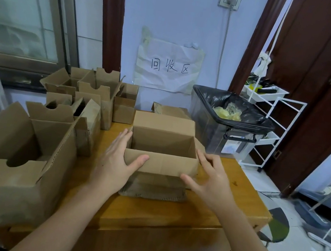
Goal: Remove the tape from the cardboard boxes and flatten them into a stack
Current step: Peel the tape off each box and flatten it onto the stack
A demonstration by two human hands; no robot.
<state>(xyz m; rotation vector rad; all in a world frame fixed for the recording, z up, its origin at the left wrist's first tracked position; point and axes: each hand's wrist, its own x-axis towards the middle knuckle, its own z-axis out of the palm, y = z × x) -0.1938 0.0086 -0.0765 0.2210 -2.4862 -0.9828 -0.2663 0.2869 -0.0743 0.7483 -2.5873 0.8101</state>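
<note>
An open brown cardboard box (164, 144) stands in the middle of the wooden table (169, 209), its flaps spread outward. It sits on a flattened piece of cardboard (152, 190). My left hand (116, 161) lies flat against the box's left side, thumb across the near flap. My right hand (210, 179) hovers at the box's right corner with fingers spread and slightly bent, holding nothing. Several other open cardboard boxes (28, 147) crowd the table's left side.
A bin lined with a black bag (225, 121) holds crumpled yellowish tape at the back right. A white wire rack (272, 124) stands beside it. Another flat cardboard piece (171, 111) lies behind the box. A paper sign (169, 65) hangs on the wall.
</note>
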